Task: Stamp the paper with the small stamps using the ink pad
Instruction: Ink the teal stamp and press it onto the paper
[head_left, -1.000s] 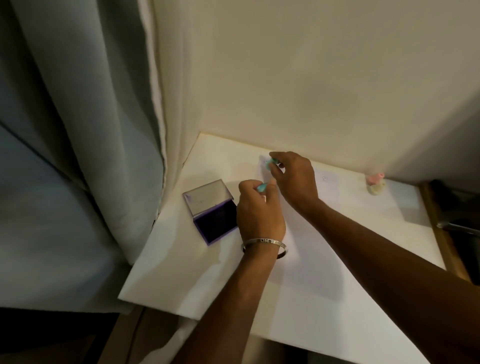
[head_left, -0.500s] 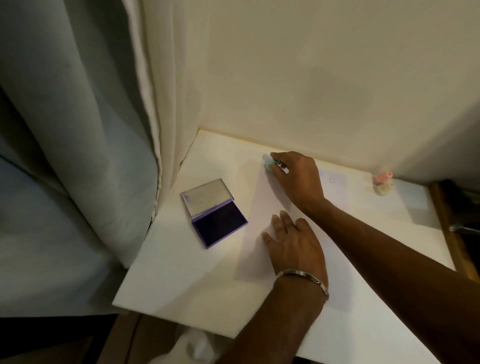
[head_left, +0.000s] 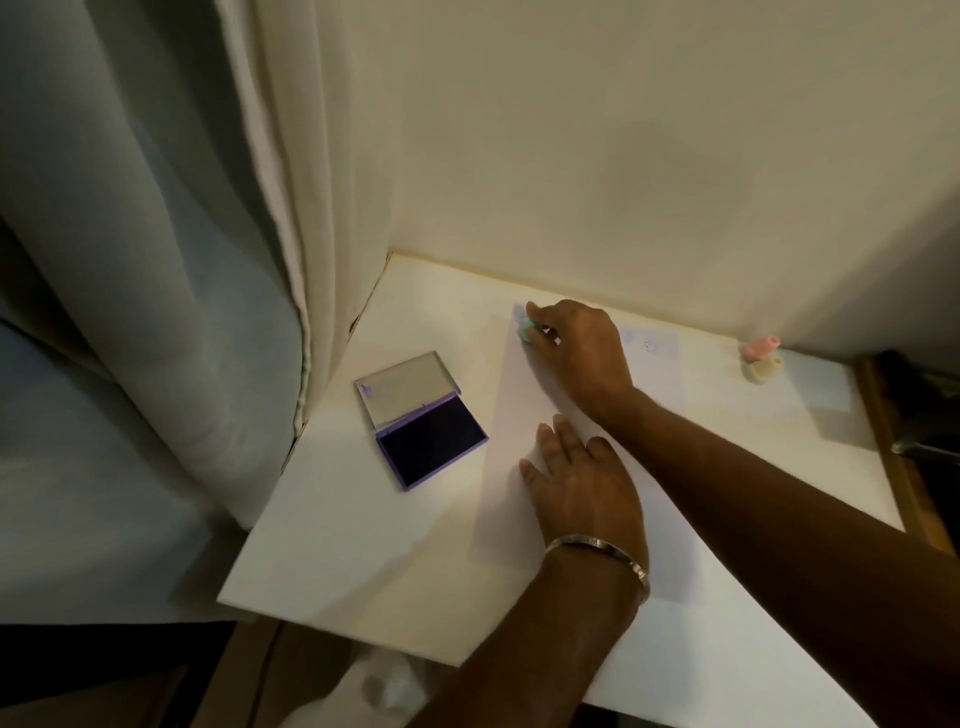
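Observation:
A white sheet of paper lies on the white table. My right hand grips a small teal stamp and holds it down on the paper's far left corner. Flat on the paper's middle rests my left hand, fingers spread, a metal bangle on its wrist. An open purple ink pad with its lid folded back lies left of the paper. Faint stamped marks show near the paper's far edge.
Two more small stamps, one pink and one cream, stand at the far right by the wall. A pale curtain hangs along the table's left side. The wall closes the back. A wooden edge borders the right.
My left hand has left the stamp near my right hand and come down flat on the paper. The right hand stays at the far left corner with the teal stamp.

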